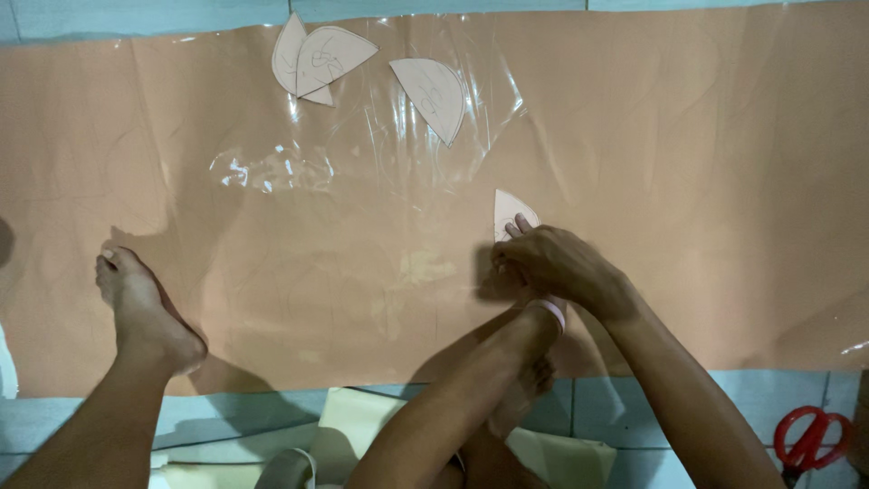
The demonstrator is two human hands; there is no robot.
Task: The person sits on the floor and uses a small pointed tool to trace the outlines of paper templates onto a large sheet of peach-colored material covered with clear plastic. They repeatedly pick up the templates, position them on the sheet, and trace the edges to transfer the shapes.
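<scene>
Head view | right hand (552, 263) pins paper template (509, 210) on tan sheet (688, 181), tip toward top of frame | left hand (534, 321) beneath, grip hidden

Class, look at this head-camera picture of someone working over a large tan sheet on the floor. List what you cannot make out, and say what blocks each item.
- Small pale paper pattern piece: lower part hidden under the right hand.
- Left hand: fingers hidden behind the right hand; a held tool cannot be told.
- Red-handled scissors: blades cut off by the bottom edge.
- Pencil marks on the three curved paper pattern pieces: too small and faint.
- Glossy tan sheet: its sides run past the frame.
</scene>
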